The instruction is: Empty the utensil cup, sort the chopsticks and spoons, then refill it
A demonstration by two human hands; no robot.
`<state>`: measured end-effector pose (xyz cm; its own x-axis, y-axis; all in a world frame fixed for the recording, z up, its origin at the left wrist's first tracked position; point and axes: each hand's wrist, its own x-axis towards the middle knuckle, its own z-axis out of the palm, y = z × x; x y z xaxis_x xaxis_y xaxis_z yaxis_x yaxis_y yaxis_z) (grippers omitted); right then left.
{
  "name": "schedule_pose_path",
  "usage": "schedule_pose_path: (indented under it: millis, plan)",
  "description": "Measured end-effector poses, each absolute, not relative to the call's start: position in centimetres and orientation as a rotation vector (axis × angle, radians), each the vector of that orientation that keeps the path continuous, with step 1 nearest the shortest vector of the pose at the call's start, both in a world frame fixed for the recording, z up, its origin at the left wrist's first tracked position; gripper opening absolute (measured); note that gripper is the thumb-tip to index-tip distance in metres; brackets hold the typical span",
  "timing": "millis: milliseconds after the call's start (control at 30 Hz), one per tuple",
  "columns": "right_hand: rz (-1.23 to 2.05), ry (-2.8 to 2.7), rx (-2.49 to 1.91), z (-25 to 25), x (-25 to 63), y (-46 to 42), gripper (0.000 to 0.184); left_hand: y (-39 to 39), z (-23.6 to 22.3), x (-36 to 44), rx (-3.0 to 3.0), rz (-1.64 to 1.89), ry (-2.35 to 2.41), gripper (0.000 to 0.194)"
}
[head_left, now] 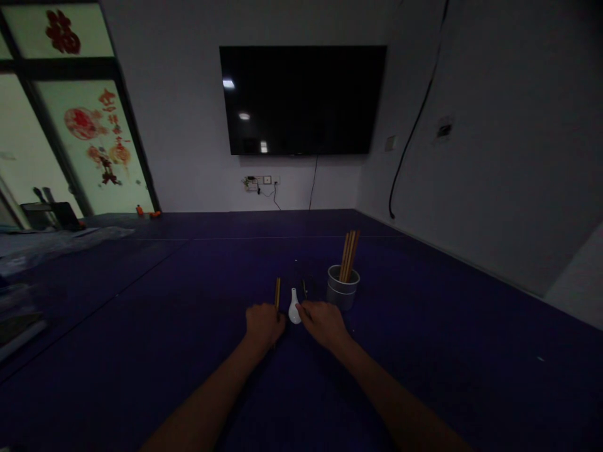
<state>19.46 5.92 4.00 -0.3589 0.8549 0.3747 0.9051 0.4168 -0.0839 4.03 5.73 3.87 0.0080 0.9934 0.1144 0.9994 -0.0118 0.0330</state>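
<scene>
A pair of light-brown chopsticks (277, 292) points away from me, with my left hand (265, 324) closed around it. Just right of that hand lies a white spoon (294, 311), its narrow handle pointing away. My right hand (325, 322) is closed, its thumb at the spoon's right edge; whether it touches cannot be told. Past its fingers shows a slim dark utensil (304, 289), too dim to name, and its near end is hidden by the hand. A grey metal cup (342, 292) stands beyond my right hand, with several wooden chopsticks (349, 256) upright in it.
Everything rests on a wide dark-blue surface (164, 351). Clear plastic wrap (61, 245) lies at the left, and small orange items (154, 215) sit near the door. A large television (304, 100) hangs on the wall; a black cable (409, 141) dangles at the right.
</scene>
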Motion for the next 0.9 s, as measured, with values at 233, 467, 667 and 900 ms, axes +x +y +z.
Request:
schedule_pose_path:
  millis: [233,467,667,900]
  plan:
    - [-0.194,-2.307,-1.493,3.9,19.6,6.0,0.038,6.6,3.5,3.6,-2.246,-0.118,-2.127,0.038]
    - [-0.178,-2.313,-1.501,4.1,19.5,5.9,0.038,7.2,3.3,3.2,-2.295,-0.075,-2.11,0.035]
    - [-0.187,-2.347,-1.539,4.2,19.5,6.0,0.038,7.2,3.3,3.1,-2.295,-0.034,-2.143,0.037]
    - [-0.136,-2.289,-1.512,4.0,19.6,6.0,0.037,7.0,3.6,3.0,-2.255,-0.187,-2.073,0.033]
